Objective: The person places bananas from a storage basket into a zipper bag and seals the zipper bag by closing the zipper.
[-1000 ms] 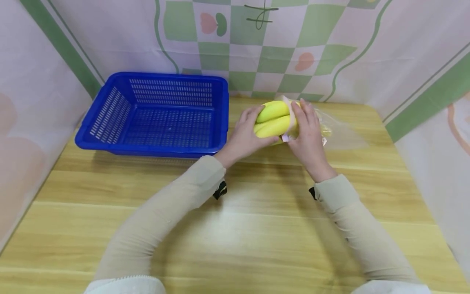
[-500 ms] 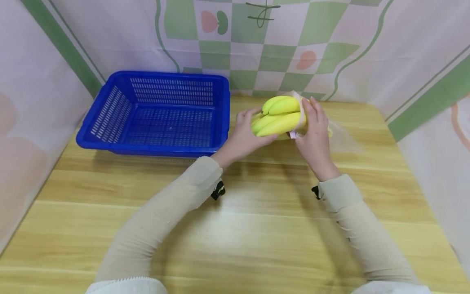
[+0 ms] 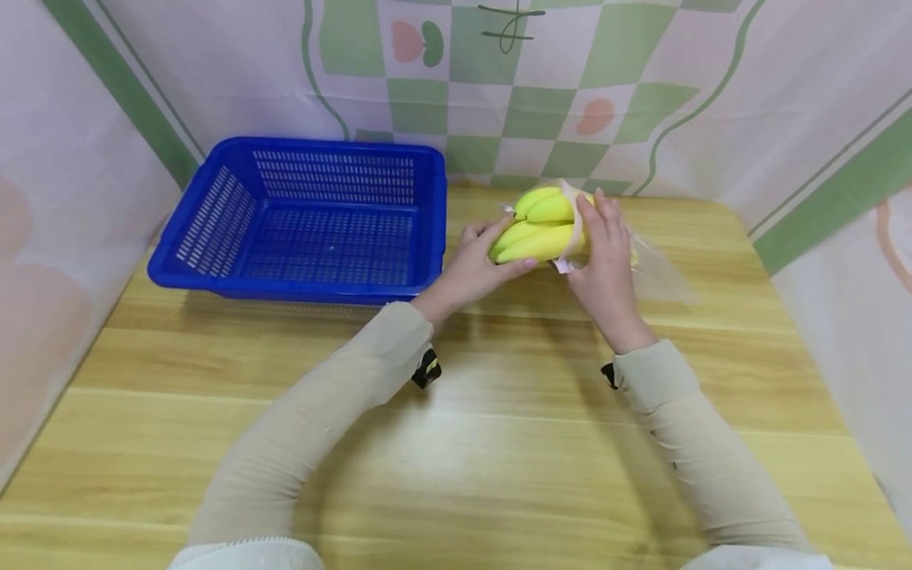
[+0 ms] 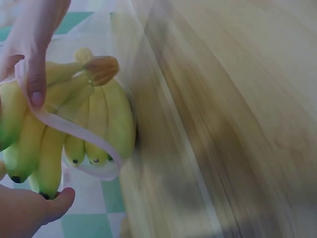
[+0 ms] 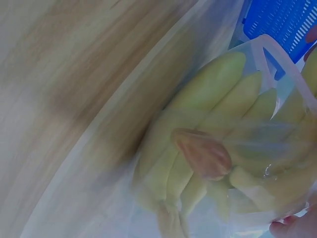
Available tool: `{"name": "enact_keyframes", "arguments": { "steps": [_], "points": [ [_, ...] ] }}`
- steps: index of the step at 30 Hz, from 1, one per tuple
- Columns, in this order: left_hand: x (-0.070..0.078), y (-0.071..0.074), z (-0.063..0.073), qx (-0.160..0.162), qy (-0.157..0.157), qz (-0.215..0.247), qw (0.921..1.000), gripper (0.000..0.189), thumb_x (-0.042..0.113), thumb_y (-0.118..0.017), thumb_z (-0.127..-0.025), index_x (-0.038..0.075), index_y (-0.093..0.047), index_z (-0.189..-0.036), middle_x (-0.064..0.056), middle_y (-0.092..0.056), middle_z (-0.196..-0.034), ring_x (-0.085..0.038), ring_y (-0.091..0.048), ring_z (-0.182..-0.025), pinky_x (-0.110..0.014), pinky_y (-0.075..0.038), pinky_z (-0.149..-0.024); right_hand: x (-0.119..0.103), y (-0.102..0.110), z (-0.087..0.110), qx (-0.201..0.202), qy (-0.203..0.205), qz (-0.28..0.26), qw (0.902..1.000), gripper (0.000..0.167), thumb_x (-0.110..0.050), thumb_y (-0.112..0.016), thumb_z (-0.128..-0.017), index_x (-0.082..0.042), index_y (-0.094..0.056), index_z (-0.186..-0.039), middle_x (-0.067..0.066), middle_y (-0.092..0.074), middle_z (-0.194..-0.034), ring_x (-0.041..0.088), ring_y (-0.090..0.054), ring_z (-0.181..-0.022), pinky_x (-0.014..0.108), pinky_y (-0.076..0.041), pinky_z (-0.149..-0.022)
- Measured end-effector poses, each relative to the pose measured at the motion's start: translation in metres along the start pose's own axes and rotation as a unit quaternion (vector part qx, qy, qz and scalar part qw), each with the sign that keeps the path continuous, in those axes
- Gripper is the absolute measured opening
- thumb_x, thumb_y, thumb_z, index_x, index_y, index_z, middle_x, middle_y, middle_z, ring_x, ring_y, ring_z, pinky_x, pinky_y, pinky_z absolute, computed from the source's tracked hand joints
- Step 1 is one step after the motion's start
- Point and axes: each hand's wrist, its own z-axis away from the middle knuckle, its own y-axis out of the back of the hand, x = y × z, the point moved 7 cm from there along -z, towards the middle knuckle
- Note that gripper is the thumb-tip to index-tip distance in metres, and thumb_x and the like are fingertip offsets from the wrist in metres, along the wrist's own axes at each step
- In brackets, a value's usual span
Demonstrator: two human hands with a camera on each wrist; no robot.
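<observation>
Several yellow bananas with greenish tips poke out of a clear plastic bag that has a pale pink rim. My left hand grips the exposed tips from the left, its thumb along the front. On the other side, my right hand holds the bag at its rim, around the bananas. The left wrist view shows the right thumb lying over the pink rim. Through the film, the right wrist view shows a brown banana stem at the bagged end.
A blue plastic basket with slotted walls stands to the left, close to my left hand. Everything is on a wooden table. Behind it hangs a green-and-white checked cloth.
More of the bananas shows outside the bag than a second ago. My right hand moved right with the rim, then slightly back left. The left hand has barely moved.
</observation>
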Motion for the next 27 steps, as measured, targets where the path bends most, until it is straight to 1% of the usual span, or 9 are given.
{"name": "enact_keyframes", "arguments": {
  "steps": [3, 6, 11, 15, 18, 20, 22, 24, 27],
  "points": [
    [0.002, -0.004, -0.003, -0.010, 0.001, -0.003, 0.9999, 0.081, 0.045, -0.064, -0.088, 0.023, -0.022, -0.153, -0.016, -0.020, -0.155, -0.031, -0.032, -0.139, -0.048, -0.033, -0.112, -0.004, -0.001, 0.001, -0.003, 0.023, 0.010, 0.9997, 0.079, 0.015, -0.069, -0.070, -0.002, -0.041, -0.141, 0.023, -0.034, -0.151, 0.045, -0.022, -0.143, 0.055, -0.013, -0.120],
    [0.004, -0.007, -0.004, -0.020, 0.002, -0.006, 0.9998, 0.078, 0.044, -0.063, -0.089, 0.022, -0.023, -0.153, -0.016, -0.023, -0.154, -0.029, -0.034, -0.136, -0.047, -0.036, -0.110, -0.007, -0.003, 0.002, -0.012, 0.044, 0.026, 0.9986, 0.078, 0.013, -0.072, -0.068, -0.002, -0.043, -0.140, 0.024, -0.036, -0.149, 0.048, -0.025, -0.141, 0.059, -0.018, -0.117],
    [0.006, -0.010, -0.005, -0.021, 0.000, 0.001, 0.9998, 0.077, 0.039, -0.063, -0.090, 0.018, -0.023, -0.152, -0.015, -0.028, -0.151, -0.025, -0.037, -0.133, -0.044, -0.038, -0.109, -0.009, -0.004, 0.003, -0.021, 0.058, 0.041, 0.9972, 0.077, 0.010, -0.074, -0.069, -0.003, -0.044, -0.139, 0.025, -0.037, -0.149, 0.049, -0.028, -0.140, 0.061, -0.021, -0.115],
    [0.004, -0.006, -0.004, -0.002, 0.011, 0.017, 0.9998, 0.079, 0.041, -0.063, -0.089, 0.014, -0.023, -0.152, -0.015, -0.029, -0.150, -0.025, -0.040, -0.130, -0.045, -0.039, -0.108, -0.009, -0.004, 0.003, -0.014, 0.058, 0.034, 0.9976, 0.076, 0.010, -0.073, -0.070, -0.001, -0.043, -0.139, 0.024, -0.037, -0.148, 0.046, -0.029, -0.139, 0.057, -0.020, -0.117],
    [-0.001, -0.001, -0.003, 0.020, 0.042, 0.009, 0.9989, 0.080, 0.048, -0.063, -0.088, 0.014, -0.026, -0.150, -0.014, -0.032, -0.149, -0.025, -0.043, -0.129, -0.046, -0.041, -0.107, -0.010, -0.004, 0.002, -0.010, 0.057, 0.029, 0.9979, 0.074, 0.008, -0.074, -0.071, 0.000, -0.044, -0.139, 0.024, -0.038, -0.147, 0.045, -0.030, -0.139, 0.055, -0.019, -0.118],
    [-0.004, 0.001, -0.001, 0.034, 0.064, -0.007, 0.9974, 0.081, 0.053, -0.062, -0.086, 0.014, -0.029, -0.149, -0.014, -0.035, -0.146, -0.025, -0.045, -0.127, -0.046, -0.042, -0.106, -0.010, -0.005, 0.003, -0.009, 0.054, 0.028, 0.9981, 0.074, 0.007, -0.075, -0.071, 0.000, -0.044, -0.139, 0.024, -0.039, -0.147, 0.045, -0.030, -0.139, 0.055, -0.019, -0.118],
    [-0.007, 0.003, -0.001, 0.048, 0.076, -0.017, 0.9958, 0.082, 0.056, -0.063, -0.084, 0.012, -0.032, -0.147, -0.013, -0.040, -0.142, -0.025, -0.046, -0.125, -0.045, -0.043, -0.104, -0.010, -0.005, 0.003, -0.009, 0.051, 0.028, 0.9982, 0.075, 0.005, -0.075, -0.072, 0.001, -0.043, -0.139, 0.025, -0.039, -0.147, 0.045, -0.030, -0.140, 0.054, -0.019, -0.119],
    [-0.008, 0.004, -0.001, 0.062, 0.078, -0.025, 0.9947, 0.082, 0.058, -0.063, -0.083, 0.010, -0.036, -0.144, -0.013, -0.044, -0.138, -0.025, -0.047, -0.122, -0.043, -0.044, -0.102, -0.010, -0.005, 0.003, -0.010, 0.047, 0.027, 0.9985, 0.075, 0.005, -0.075, -0.072, 0.001, -0.042, -0.139, 0.024, -0.039, -0.147, 0.044, -0.030, -0.140, 0.053, -0.018, -0.119],
    [-0.008, 0.005, -0.001, 0.087, 0.068, -0.022, 0.9937, 0.079, 0.056, -0.066, -0.082, 0.008, -0.042, -0.141, -0.013, -0.048, -0.133, -0.025, -0.049, -0.117, -0.041, -0.044, -0.098, -0.009, -0.006, 0.003, -0.015, 0.041, 0.025, 0.9987, 0.076, 0.006, -0.075, -0.072, 0.001, -0.041, -0.140, 0.024, -0.038, -0.147, 0.043, -0.030, -0.140, 0.053, -0.017, -0.120]
  ]
}}
